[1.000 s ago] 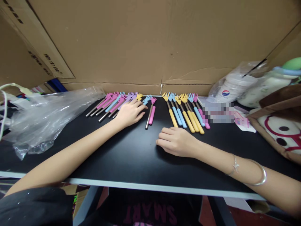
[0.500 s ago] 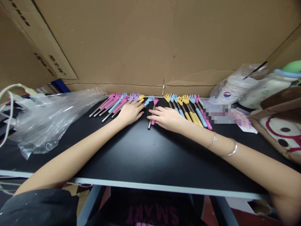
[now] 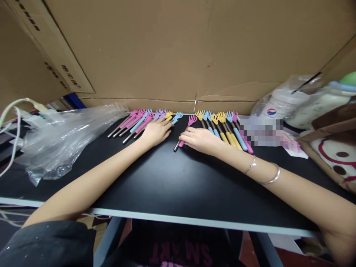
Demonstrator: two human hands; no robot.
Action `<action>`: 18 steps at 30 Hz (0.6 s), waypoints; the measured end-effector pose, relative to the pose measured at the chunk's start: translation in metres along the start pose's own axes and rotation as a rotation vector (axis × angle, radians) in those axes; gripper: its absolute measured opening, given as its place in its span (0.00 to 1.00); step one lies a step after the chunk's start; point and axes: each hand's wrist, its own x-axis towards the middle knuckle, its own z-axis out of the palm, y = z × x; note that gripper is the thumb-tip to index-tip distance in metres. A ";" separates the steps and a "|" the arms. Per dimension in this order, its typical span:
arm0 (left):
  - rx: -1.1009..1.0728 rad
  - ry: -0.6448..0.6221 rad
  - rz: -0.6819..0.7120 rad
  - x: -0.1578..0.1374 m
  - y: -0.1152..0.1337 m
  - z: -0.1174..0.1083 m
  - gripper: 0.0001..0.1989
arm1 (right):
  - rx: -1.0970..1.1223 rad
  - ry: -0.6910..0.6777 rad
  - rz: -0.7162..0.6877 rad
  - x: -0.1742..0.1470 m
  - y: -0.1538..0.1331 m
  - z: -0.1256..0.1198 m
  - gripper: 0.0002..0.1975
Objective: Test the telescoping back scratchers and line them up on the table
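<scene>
My left hand [image 3: 156, 132] lies palm down with its fingers stretched over the left group of back scratchers, touching a blue back scratcher [image 3: 178, 117] at its fingertips. Under and beside it, several pink back scratchers [image 3: 132, 123] and others in blue, purple and yellow lie slanted in a row. My right hand [image 3: 199, 140] has its fingers closed over a pink back scratcher [image 3: 191, 120], whose claw head and metal rod end stick out. Right of that hand, a second row holds yellow back scratchers [image 3: 230, 139], blue ones and a pink one.
A clear plastic bag [image 3: 63, 144] lies on the left of the black table [image 3: 167, 189], near white cables [image 3: 16, 122]. Cardboard [image 3: 155, 55] stands behind. At right are a bagged white cup [image 3: 286, 104], a bottle [image 3: 319, 107] and a brown bag with a cartoon face [image 3: 330, 152].
The pink back scratcher under my right hand has tilted, its claw head swinging right toward the right row. My left hand has hardly moved; the view has shifted slightly.
</scene>
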 end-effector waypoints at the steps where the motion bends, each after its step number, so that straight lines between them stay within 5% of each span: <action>1: -0.002 -0.006 -0.009 0.000 0.000 0.000 0.17 | 0.003 0.003 -0.002 0.000 -0.001 0.000 0.14; 18: -0.067 0.003 -0.017 0.000 -0.006 0.007 0.19 | 0.082 0.018 -0.092 -0.042 -0.035 -0.028 0.14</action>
